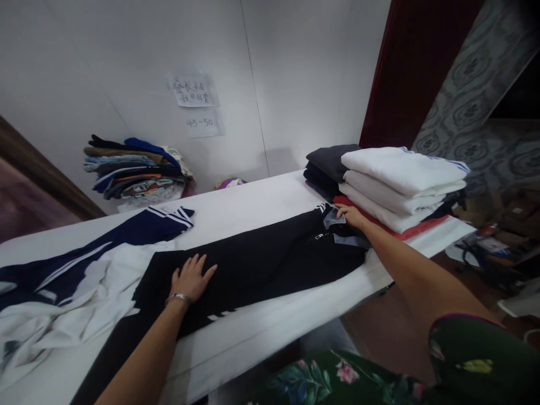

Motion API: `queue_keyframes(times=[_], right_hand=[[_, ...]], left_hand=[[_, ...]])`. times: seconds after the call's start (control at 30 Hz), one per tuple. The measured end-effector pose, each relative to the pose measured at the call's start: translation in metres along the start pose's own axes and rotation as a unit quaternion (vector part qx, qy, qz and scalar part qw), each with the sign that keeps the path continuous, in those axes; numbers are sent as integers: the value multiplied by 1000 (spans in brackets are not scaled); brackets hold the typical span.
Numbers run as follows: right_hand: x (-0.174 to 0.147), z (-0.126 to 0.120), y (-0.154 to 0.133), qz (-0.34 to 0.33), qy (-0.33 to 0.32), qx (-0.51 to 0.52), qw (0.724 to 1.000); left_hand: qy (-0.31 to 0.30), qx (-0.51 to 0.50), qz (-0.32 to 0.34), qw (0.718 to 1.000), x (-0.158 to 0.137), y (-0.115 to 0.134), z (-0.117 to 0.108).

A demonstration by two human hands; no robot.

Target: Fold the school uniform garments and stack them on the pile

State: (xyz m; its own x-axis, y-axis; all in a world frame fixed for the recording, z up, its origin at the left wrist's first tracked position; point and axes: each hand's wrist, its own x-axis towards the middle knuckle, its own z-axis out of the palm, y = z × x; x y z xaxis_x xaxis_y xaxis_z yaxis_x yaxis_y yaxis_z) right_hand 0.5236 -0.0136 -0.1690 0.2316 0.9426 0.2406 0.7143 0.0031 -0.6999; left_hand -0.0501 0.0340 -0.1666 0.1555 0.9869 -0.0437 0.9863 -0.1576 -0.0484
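Observation:
A black jacket [261,259] with white stripes lies lengthwise across the white table. A zip pull and a grey lining show at its right end. My left hand [192,277] rests flat on the jacket's left part, fingers spread, with a bracelet at the wrist. At the jacket's right end, my right hand [351,216] has its fingers closed on the fabric by the collar. One black sleeve runs down toward the lower left, partly behind my left forearm. Left of the jacket lie a crumpled white garment [84,315] and a navy garment [126,236] with white stripes.
A stack of folded white and grey clothes [400,180] stands at the table's right end, beside a dark folded pile [324,169]. A pile of mixed clothes [139,171] sits at the back left. Handwritten paper notes [196,93] hang on the wall. The table's [261,202] front edge is near my body.

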Motion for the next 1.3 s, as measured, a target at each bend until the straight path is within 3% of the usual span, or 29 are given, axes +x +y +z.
queue_keyframes(times=[0.43, 0.63, 0.83, 1.1, 1.3], right_hand=[[21, 23, -29, 3, 62, -83, 995], [21, 51, -52, -11, -9, -159, 987], [21, 75, -62, 41, -121, -227, 966], [19, 68, -65, 57, -108, -223, 967], [4, 78, -66, 37, -128, -191, 973]], left_hand=[[10, 3, 2, 1000, -2, 2, -2], [13, -3, 6, 1000, 0, 0, 0], [8, -4, 4, 1000, -2, 2, -2], [-3, 0, 1, 1000, -4, 4, -4], [-3, -6, 0, 1000, -3, 5, -4]])
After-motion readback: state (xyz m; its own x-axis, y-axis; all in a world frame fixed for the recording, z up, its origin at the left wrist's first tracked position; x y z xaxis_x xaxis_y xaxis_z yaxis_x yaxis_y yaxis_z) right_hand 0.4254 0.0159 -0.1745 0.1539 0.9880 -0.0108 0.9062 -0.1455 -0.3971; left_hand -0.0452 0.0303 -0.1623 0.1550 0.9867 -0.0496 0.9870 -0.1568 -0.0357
